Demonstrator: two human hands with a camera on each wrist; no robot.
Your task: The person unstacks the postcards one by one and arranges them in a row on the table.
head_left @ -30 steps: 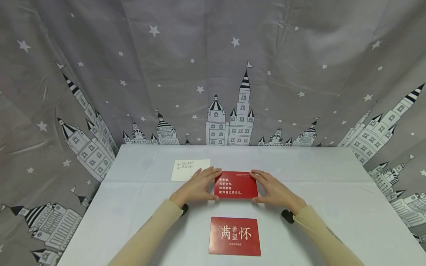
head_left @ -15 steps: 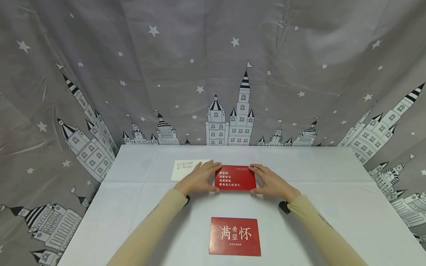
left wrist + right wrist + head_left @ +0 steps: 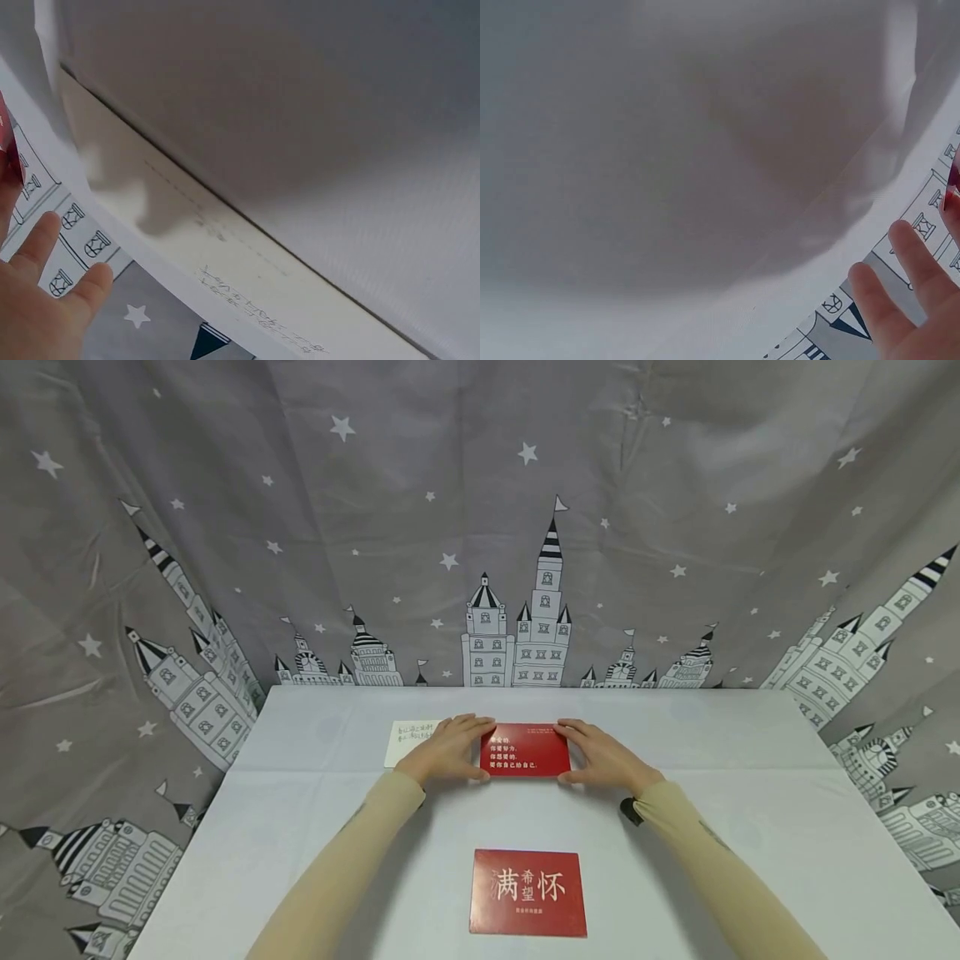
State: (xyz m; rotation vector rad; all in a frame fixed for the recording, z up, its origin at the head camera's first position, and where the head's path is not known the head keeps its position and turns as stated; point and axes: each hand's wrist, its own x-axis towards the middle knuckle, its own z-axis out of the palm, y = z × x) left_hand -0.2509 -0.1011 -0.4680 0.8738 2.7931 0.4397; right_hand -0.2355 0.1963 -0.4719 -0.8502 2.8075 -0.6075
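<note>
A red card (image 3: 525, 750) with white lettering is held by its two short sides above the far part of the table. My left hand (image 3: 446, 752) pinches its left edge between thumb and fingers. On the right edge, my right hand (image 3: 606, 757) grips in the same way. Both wrist views catch only a sliver of this card, at the fingertips. Behind my left hand lies a cream card (image 3: 405, 742) with handwriting, partly covered by that hand in the head view. A second red card (image 3: 527, 914) with large characters lies flat nearer the front.
A white cloth covers the table (image 3: 750, 860). A grey curtain (image 3: 675, 485) printed with stars and castles hangs behind the table's far edge and down both sides.
Both hands have moved away from the body, toward the far edge, carrying the red card with them. The front red card and the cream card have stayed in place.
</note>
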